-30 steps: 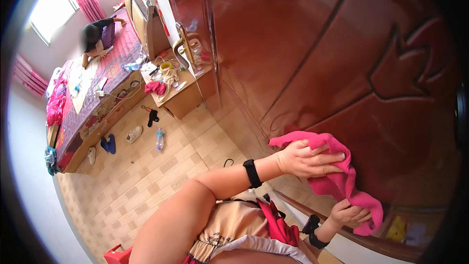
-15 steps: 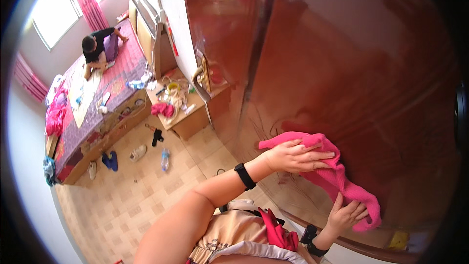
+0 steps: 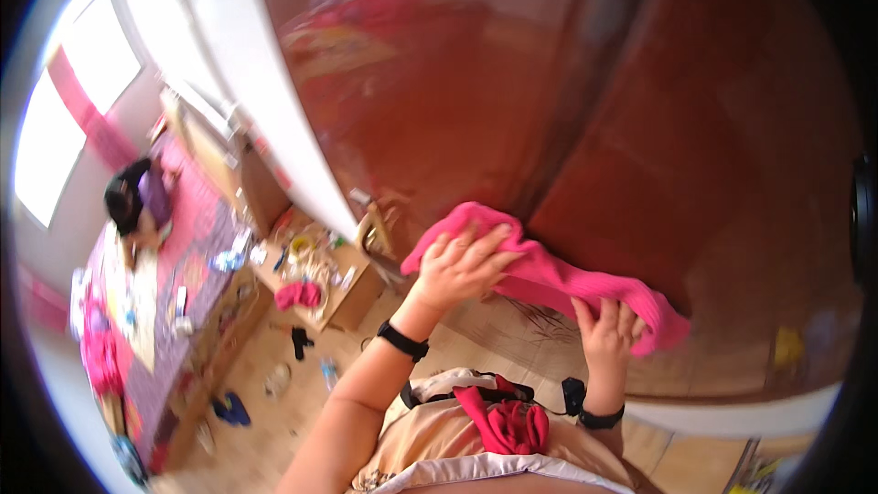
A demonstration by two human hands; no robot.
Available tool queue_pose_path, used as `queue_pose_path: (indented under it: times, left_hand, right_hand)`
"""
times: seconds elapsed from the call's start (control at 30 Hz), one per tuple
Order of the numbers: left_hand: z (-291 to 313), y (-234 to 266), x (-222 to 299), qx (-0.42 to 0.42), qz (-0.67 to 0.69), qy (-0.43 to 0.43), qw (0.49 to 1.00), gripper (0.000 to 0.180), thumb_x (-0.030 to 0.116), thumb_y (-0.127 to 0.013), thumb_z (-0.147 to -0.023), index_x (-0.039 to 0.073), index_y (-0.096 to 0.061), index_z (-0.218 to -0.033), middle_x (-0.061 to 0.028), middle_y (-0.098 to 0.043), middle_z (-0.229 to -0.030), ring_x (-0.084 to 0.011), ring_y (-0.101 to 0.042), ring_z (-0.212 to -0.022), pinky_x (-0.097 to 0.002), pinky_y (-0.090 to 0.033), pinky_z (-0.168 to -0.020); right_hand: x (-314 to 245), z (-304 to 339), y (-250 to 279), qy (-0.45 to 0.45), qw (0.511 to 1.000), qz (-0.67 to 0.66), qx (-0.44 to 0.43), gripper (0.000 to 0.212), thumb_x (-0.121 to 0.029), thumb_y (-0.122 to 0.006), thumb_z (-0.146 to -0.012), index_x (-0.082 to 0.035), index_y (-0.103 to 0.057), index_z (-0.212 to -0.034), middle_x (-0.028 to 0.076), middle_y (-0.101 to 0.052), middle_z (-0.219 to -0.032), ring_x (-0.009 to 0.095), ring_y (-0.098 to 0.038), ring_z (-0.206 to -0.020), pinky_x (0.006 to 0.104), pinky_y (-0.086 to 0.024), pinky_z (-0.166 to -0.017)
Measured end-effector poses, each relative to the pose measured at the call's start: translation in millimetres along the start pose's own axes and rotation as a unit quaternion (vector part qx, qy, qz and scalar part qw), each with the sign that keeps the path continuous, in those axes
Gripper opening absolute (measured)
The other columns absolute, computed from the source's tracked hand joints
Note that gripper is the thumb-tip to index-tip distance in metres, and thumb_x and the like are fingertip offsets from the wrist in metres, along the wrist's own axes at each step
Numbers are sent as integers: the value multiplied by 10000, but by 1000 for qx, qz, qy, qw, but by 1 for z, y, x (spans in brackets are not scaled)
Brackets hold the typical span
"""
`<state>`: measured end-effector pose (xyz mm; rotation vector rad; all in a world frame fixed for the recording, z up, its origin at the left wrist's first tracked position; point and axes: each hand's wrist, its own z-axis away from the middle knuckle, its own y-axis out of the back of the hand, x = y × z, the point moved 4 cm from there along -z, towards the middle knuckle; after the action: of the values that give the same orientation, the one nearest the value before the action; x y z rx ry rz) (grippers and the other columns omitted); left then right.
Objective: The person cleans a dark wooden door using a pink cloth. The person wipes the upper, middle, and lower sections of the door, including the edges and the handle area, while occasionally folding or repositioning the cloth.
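A pink ribbed cloth (image 3: 572, 282) lies stretched against the glossy red-brown door panels (image 3: 439, 110). My left hand (image 3: 457, 265) presses flat on its left part, fingers spread, close to the seam between two panels. Lower and to the right, my right hand (image 3: 605, 334) has its fingers curled over the cloth's edge, with the thumb pointing up. The cloth's right end hangs past that hand. Both wrists wear black bands. A crumpled red cloth (image 3: 517, 425) sits at my waist.
At the left, a cluttered wooden nightstand (image 3: 343, 306) stands beside a bed (image 3: 197, 265) with a purple-pink cover, where another person (image 3: 137, 201) sits bent over. Blue slippers (image 3: 230, 409), a plastic bottle (image 3: 329, 372) and pale shoes (image 3: 277, 381) lie on the tiled floor.
Both hands and the pink cloth have shifted left and up across the panels. The view has turned, bringing the panel seam closer to the cloth. The person on the bed leans further forward.
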<state>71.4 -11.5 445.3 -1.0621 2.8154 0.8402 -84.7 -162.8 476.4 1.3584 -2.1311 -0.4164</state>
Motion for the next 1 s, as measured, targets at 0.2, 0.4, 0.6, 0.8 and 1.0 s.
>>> queue_pose_path:
  times: [0.2, 0.4, 0.6, 0.8, 1.0]
  left_hand:
    - [30, -30, -6, -14, 17, 49, 999, 375, 532, -579, -739, 235, -632, -962, -162, -472, -1297, -417, -432, -1144, -541, -289, -944]
    - [13, -25, 2, 7, 91, 22, 996, 726, 413, -404, -874, 120, -77, -1451, -291, -112, -1451, -521, -93, -1318, -633, -113, -1031]
    - [-26, -14, 68, 90, 108, -28, 990, 688, 373, -478, -837, -9, -285, -1375, -296, -123, -1447, -540, -107, -1305, -614, -128, -1032]
    - [-46, -10, 178, 136, 113, -78, 981, 604, 363, -512, -815, -2, -409, -1284, -303, -211, -1418, -547, -153, -1291, -617, -91, -1032]
    - [-75, -2, 289, 148, 114, -140, 972, 478, 426, -529, -768, 42, -611, -1042, -318, -310, -1366, -507, -157, -1303, -536, -18, -1069]
  right_hand:
    - [-12, 36, -30, 172, 955, 238, -35, 462, -375, -406, -901, -262, -423, -1349, 16, -218, -1482, 173, -335, -1292, 390, -314, -1063]
    - [14, 22, -23, -95, 975, -161, -119, 410, -371, -534, -843, -260, -513, -1237, -10, -558, -1093, 180, -528, -998, 350, -432, -775]
    - [68, 37, 14, -105, 994, -13, 33, 420, -452, -608, -771, -314, -586, -1167, -43, -587, -1098, 158, -580, -960, 397, -437, -827]
    - [150, 102, 40, -112, 990, 36, 79, 574, -540, -675, -705, -306, -554, -1214, -29, -515, -1258, 181, -513, -1130, 418, -385, -962]
    - [238, 169, 61, -50, 979, 188, 56, 637, -547, -646, -721, -151, -534, -1208, 106, -390, -1356, 273, -325, -1283, 428, -210, -1075]
